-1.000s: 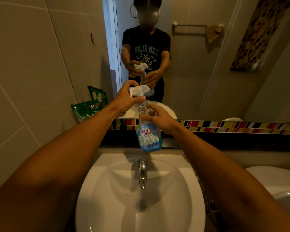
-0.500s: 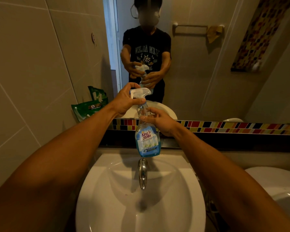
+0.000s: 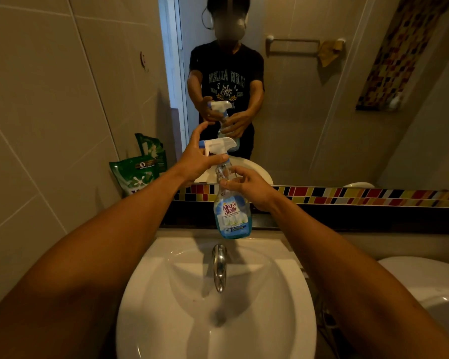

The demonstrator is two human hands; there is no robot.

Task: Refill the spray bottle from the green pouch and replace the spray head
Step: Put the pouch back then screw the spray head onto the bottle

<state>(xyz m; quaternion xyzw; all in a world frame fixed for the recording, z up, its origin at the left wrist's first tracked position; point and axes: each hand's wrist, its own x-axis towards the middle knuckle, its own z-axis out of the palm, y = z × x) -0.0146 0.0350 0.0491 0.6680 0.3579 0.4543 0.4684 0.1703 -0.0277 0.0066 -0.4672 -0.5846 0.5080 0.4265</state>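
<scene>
Unscrewing the head over the sink

The pouch [image 3: 138, 174] leans on the wall at left, unopened as far as I can tell. The left hand [image 3: 197, 159] pinches the head's [image 3: 219, 145] collar; the right hand [image 3: 246, 186] wraps the bottle's [image 3: 232, 216] neck above the sink [image 3: 283, 294]. Best to hold the bottle still and upright and turn only the collar.
</scene>
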